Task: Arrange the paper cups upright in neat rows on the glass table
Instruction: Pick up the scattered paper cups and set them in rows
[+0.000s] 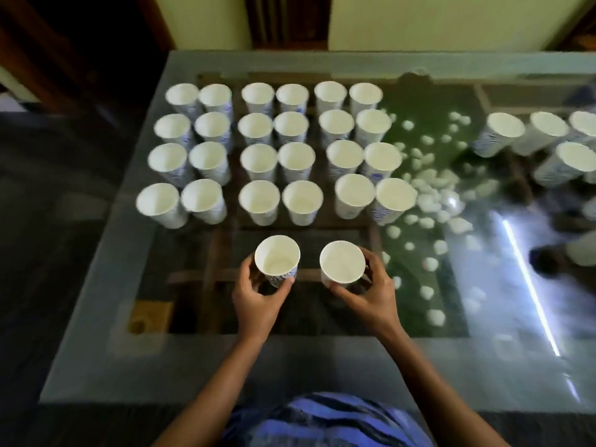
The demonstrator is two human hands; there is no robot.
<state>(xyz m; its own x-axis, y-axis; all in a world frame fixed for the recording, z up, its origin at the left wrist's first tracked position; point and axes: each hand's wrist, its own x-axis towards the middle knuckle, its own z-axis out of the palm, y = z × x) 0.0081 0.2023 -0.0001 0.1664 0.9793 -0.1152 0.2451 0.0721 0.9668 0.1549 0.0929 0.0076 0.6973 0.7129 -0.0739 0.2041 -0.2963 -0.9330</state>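
Paper cups, upright, on glass table (96, 317).
Four rows of cups (274, 150), upper centre. Lower centre: left hand (258, 298) grips one cup (277, 259); right hand (371, 291) grips another cup (342, 262). Both upright.

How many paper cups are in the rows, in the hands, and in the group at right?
Cups in the rows: 24
Held cups, one in left hand, one in right hand: 2
Cups in the right group: 4 visible
Total: 30 visible
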